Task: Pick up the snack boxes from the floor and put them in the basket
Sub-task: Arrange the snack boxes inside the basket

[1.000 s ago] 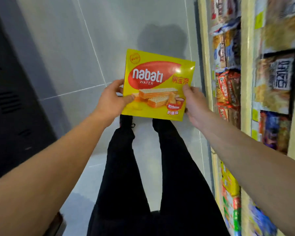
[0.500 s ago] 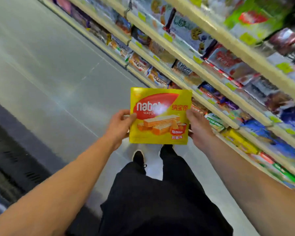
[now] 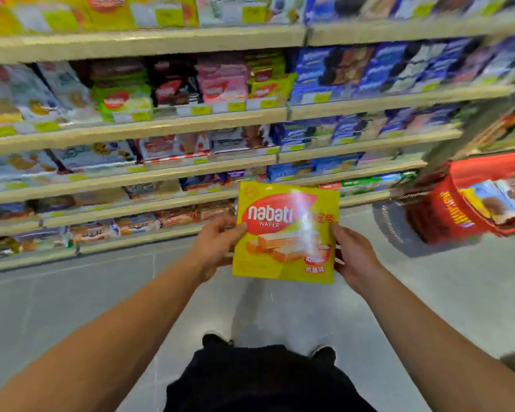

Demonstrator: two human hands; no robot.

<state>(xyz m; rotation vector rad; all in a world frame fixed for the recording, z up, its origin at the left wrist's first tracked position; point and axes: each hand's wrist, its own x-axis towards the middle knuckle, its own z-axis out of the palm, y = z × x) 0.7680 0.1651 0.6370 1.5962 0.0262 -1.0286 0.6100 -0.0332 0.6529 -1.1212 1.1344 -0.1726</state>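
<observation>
Both hands hold a yellow wafer box up in front of the shelves.

The left hand [image 3: 217, 248] grips the box [image 3: 286, 233] by its left edge and the right hand [image 3: 354, 257] by its right edge, upright, above the floor [image 3: 72, 298]. A red basket [image 3: 446, 215] with packets inside sits well apart to the right, beside the shelves [image 3: 149, 126].

open floor [image 3: 428, 292] leads to the basket [image 3: 446, 215]; shelves [image 3: 161, 123] wall the front.
</observation>
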